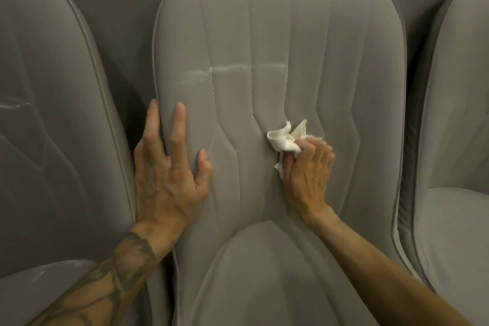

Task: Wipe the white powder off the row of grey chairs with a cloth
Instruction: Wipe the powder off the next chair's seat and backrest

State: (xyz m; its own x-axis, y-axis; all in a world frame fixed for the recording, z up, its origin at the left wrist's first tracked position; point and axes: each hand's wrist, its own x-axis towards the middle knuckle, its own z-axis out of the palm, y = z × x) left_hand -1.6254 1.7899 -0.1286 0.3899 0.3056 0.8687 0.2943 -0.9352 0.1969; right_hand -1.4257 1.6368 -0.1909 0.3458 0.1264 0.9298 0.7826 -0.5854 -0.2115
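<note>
I see my right hand (307, 172) bunched round the white cloth (285, 140), holding it against the middle grey chair's (317, 47) backrest, while my left hand (166, 167) lies flat, fingers spread, on that backrest's edge, and a white powder streak (227, 70) runs above both hands.

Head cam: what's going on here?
A person is wiping the backrest of the middle chair. The right hand grips a crumpled white cloth against the lower backrest; the left hand rests open on that chair's left edge. A white powder streak sits above the cloth, unwiped, and the left chair shows white marks too.
</note>
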